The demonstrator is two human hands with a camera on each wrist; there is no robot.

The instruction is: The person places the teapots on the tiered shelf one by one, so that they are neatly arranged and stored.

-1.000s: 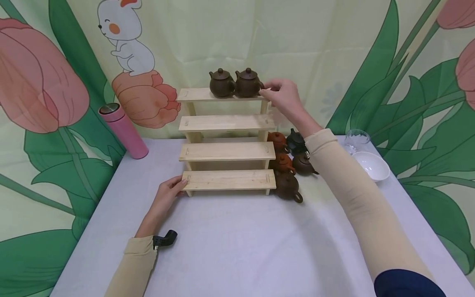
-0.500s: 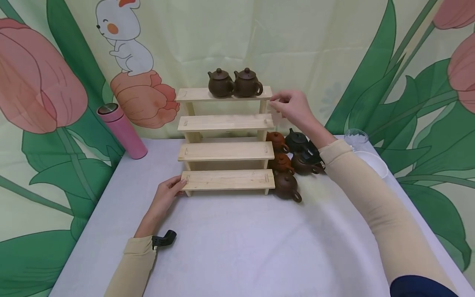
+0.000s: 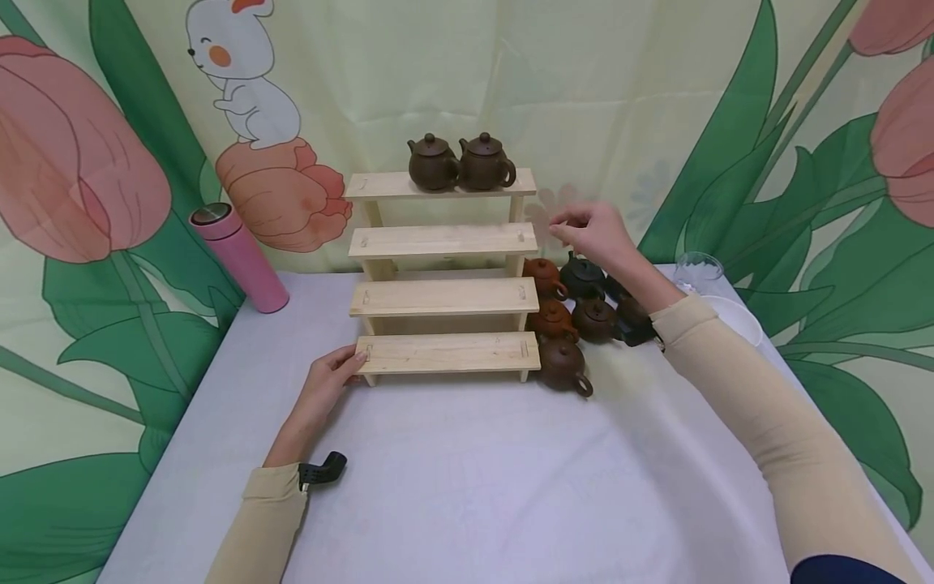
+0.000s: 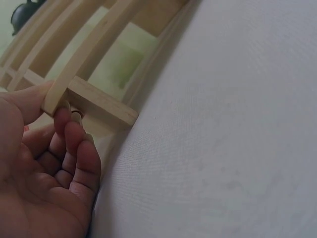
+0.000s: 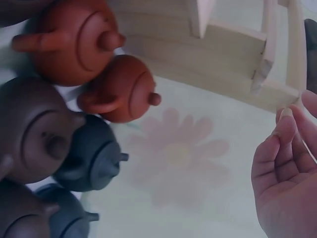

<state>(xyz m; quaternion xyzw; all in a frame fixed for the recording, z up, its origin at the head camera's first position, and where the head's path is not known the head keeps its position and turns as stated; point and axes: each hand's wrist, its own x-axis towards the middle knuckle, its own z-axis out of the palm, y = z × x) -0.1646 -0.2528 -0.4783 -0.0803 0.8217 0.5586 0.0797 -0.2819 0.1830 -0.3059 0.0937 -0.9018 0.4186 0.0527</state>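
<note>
A four-tier wooden display stand (image 3: 445,298) stands on the white-covered table. Two dark brown teapots (image 3: 432,166) sit side by side on its top shelf, spouts to the left and handles to the right. My left hand (image 3: 330,388) pinches the left end of the lowest shelf, thumb on top and fingertips beneath, as the left wrist view shows with the hand (image 4: 59,158) close up. To the right of the stand my right hand (image 3: 600,237) hovers in the air, holding nothing, its fingers loosely curled. Below it stand clustered teapots, including an orange-red teapot (image 5: 81,42) and a black teapot (image 5: 91,151).
Against the stand's right side, a brown teapot (image 3: 563,365) is nearest the front. A pink thermos (image 3: 244,259) stands at the back left. A white bowl (image 3: 737,320) and a clear glass cup (image 3: 699,272) are at the right edge, behind my right forearm. A printed curtain hangs behind.
My right hand has let go of the right top-shelf teapot's handle and moved right and down, away from the stand. My left hand stays on the lowest shelf.
</note>
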